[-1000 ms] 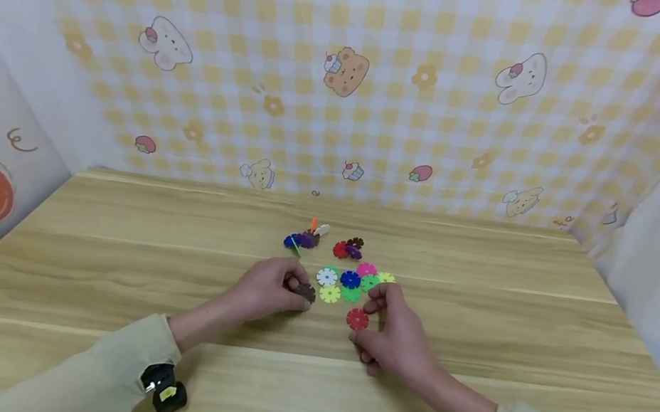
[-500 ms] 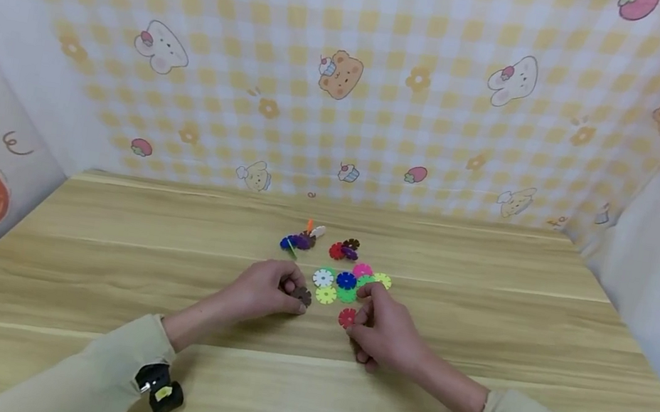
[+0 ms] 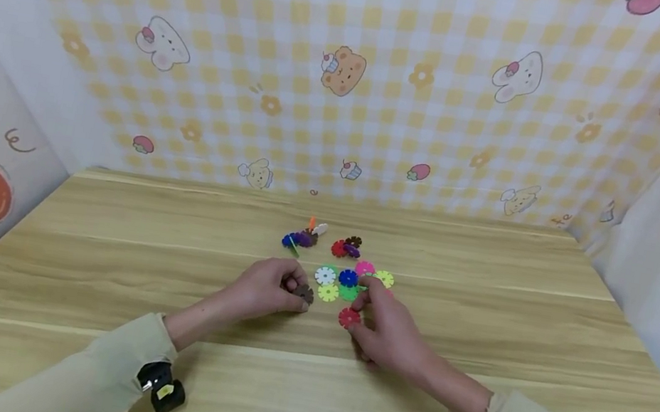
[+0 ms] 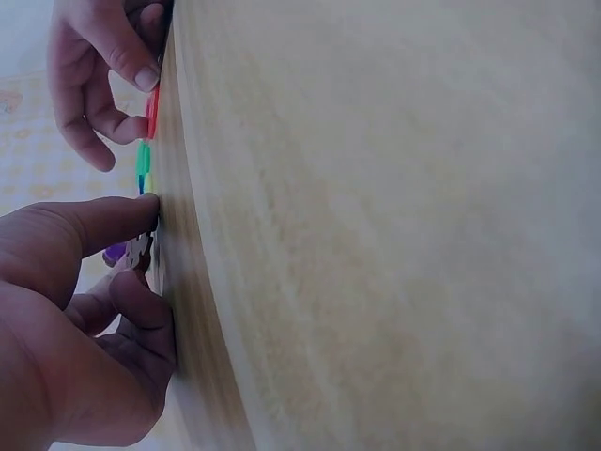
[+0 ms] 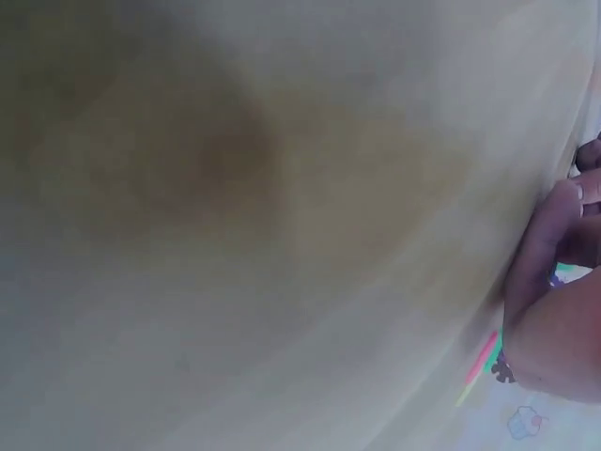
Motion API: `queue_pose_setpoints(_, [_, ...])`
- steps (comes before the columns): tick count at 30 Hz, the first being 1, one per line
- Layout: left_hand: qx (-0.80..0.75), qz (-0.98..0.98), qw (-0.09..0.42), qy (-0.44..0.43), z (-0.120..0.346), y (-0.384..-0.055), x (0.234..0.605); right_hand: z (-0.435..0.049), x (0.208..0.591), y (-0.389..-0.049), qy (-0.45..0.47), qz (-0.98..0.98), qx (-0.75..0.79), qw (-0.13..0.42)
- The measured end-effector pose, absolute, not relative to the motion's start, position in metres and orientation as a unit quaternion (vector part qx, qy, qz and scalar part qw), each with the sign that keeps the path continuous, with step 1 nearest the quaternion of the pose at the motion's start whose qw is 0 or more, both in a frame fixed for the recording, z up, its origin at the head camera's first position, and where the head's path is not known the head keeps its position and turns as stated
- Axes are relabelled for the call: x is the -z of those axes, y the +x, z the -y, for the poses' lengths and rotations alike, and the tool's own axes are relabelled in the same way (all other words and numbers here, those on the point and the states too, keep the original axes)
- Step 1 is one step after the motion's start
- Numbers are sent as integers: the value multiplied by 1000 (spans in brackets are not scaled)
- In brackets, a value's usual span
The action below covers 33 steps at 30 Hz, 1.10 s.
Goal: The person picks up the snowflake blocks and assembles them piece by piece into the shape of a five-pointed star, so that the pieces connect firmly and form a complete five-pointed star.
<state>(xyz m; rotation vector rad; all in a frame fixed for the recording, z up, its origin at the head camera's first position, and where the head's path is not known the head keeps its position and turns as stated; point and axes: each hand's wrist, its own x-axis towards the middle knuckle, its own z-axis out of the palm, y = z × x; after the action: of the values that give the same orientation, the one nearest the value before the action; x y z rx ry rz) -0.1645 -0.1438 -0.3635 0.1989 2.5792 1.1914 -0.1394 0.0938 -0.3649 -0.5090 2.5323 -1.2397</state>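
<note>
My left hand [image 3: 270,288] pinches a brown notched plastic disc [image 3: 304,293] by its edge, low over the table, between thumb and index finger. To its right, my right hand [image 3: 393,328] holds a red notched disc [image 3: 349,318] with thumb and index fingertips at its rim. Just beyond both hands lie loose discs: white [image 3: 325,276], blue [image 3: 348,278], yellow [image 3: 328,293], green [image 3: 349,292] and pink [image 3: 365,268]. The right hand's fingers partly cover some of them. In the left wrist view the red disc [image 4: 152,113] appears edge-on.
Farther back stand two joined clusters of discs, one with blue, purple and orange pieces [image 3: 302,238], the other red, purple and dark brown [image 3: 347,246]. A wooden table [image 3: 299,403] lies beneath, with a checked cloth [image 3: 382,121] behind it.
My right hand has shifted slightly left with the red disc, its thumb and index finger drawn closer around it. The left hand has stayed almost still with the brown disc.
</note>
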Motion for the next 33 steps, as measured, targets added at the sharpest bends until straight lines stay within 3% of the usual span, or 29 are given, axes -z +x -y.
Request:
queue_pose_setpoints(6, [-418, -894, 148, 69, 144, -163, 363, -91, 360, -145, -220, -908, 325, 145])
queue_pose_setpoints(19, [-410, -898, 144, 69, 145, -164, 361, -98, 366, -144, -202, -877, 423, 103])
queue_pose_setpoints(33, [-428, -890, 141, 72, 145, -161, 364, -101, 368, -140, -124, -860, 468, 163])
